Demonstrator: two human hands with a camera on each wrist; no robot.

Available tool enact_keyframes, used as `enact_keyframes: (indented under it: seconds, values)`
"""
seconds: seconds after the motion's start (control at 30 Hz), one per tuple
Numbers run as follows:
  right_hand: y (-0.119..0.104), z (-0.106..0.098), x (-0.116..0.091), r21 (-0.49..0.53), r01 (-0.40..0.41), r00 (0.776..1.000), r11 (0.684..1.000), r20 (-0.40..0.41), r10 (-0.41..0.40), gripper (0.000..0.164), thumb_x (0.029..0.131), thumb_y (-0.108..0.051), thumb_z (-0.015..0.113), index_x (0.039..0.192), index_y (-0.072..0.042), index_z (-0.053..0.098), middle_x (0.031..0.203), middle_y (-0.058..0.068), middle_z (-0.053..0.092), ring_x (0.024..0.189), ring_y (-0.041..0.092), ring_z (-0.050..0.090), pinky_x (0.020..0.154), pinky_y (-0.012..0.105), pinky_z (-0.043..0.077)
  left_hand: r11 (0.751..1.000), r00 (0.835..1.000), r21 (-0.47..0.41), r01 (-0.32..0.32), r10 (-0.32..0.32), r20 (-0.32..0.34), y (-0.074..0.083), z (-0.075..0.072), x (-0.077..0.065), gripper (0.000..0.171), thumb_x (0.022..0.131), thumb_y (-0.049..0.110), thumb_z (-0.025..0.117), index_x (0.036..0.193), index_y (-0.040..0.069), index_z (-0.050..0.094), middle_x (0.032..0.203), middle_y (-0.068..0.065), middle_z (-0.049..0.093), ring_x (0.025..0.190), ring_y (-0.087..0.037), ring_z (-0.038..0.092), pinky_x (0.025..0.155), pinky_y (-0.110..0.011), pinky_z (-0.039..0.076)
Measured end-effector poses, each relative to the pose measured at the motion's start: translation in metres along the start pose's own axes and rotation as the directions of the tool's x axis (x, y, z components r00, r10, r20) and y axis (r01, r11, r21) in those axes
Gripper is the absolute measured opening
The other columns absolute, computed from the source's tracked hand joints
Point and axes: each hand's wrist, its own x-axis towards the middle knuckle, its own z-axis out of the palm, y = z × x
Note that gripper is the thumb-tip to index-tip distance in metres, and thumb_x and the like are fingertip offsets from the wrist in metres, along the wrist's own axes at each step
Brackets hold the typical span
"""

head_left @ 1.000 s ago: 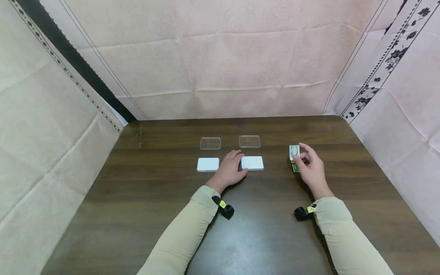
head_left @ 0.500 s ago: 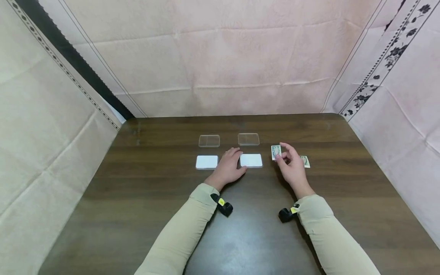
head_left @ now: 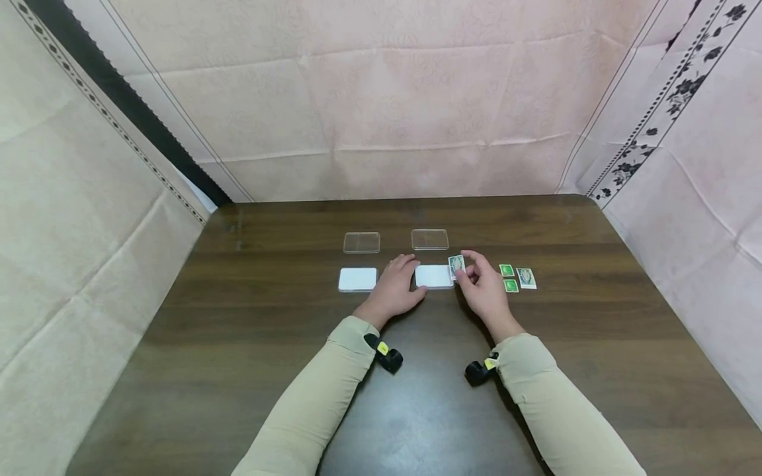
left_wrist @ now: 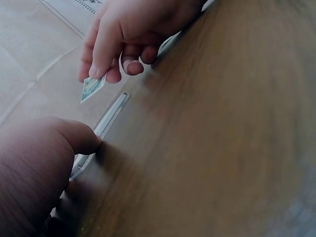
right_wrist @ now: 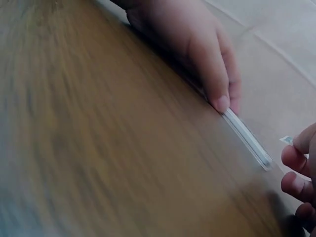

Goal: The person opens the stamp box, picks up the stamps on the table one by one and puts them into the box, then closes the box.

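Note:
In the head view, my left hand [head_left: 391, 291] holds the left end of a flat clear case [head_left: 434, 277] with a white filling, thumb at the near edge and fingers at the far edge. My right hand [head_left: 485, 291] pinches a small stamp [head_left: 456, 266] with a portrait between thumb and fingers, over that case's right end. The left wrist view shows the stamp [left_wrist: 92, 88] tilted in the fingertips, above the case [left_wrist: 114, 113]. Another portrait stamp [head_left: 526, 278] lies right of my right hand, beside two small green stamps [head_left: 507, 270].
A second white-filled case [head_left: 358, 279] lies left of my left hand. Behind the cases are two clear rectangular lids [head_left: 361, 242], [head_left: 430, 239] on the brown wooden table [head_left: 286, 317]. Pale cloth hangs [head_left: 381, 119] around the table's back and sides.
My right hand has carried the stamp leftward from the right side to the case, uncovering the other stamps on the table. My left hand has stayed at the case.

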Motion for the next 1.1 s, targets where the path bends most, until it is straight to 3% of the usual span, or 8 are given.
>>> enact_keyframes:
  seconds: [0.33,1.1]
  values:
    - [-0.010,0.009,0.000,-0.133,0.031,0.999,0.991,0.043,-0.025,0.042,0.098,-0.022,0.065,0.137,-0.009,0.056,0.084,0.005,0.065,0.068,0.021,0.055,0.061,0.035,0.042,1.000,1.000,-0.009,0.001,-0.001,-0.013,-0.001,0.000,0.002,0.063,0.097,0.043,0.062,0.148,0.008,0.049,0.160,-0.011,0.038,0.150,-0.028,0.029,0.122,-0.042,0.022]
    - [-0.023,0.024,0.003,-0.379,-0.043,0.995,0.924,0.070,0.075,0.045,0.096,-0.030,0.061,0.135,-0.010,0.058,0.073,0.003,0.057,0.060,0.024,0.054,0.051,0.036,0.036,1.000,0.999,-0.011,-0.026,0.026,-0.024,0.000,-0.001,0.001,0.061,0.097,0.039,0.062,0.147,0.006,0.049,0.159,-0.012,0.039,0.149,-0.030,0.030,0.122,-0.042,0.023]
